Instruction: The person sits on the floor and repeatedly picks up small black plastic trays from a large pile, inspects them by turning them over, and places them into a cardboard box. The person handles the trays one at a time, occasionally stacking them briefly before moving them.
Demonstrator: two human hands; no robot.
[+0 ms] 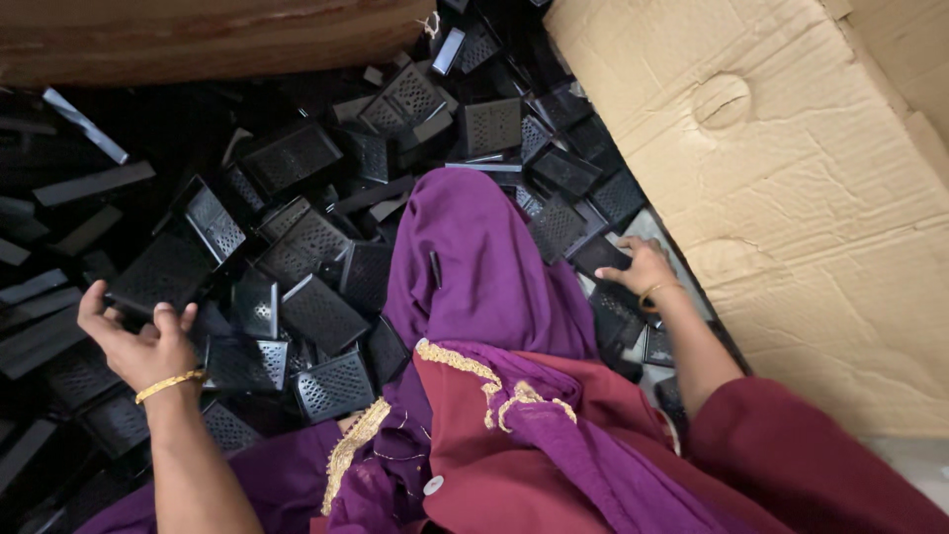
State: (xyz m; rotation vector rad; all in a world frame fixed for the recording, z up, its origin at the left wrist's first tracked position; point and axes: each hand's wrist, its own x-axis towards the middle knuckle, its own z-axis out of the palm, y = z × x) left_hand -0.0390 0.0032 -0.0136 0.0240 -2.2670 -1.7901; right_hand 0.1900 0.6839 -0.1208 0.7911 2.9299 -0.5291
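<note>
A heap of black perforated plastic trays covers the floor around my purple-clad knee (474, 267). My left hand (138, 341) grips one black perforated tray (163, 277) by its near edge at the left of the pile. My right hand (638, 267) rests palm down on another black tray (601, 255) at the right, fingers curled over it. Each wrist wears a gold bangle.
A large flattened cardboard sheet (791, 198) lies along the right side. A brown board (198, 40) runs across the top left. Flat black strips (94, 183) lie scattered at the far left. More perforated trays (489, 124) are piled toward the top centre.
</note>
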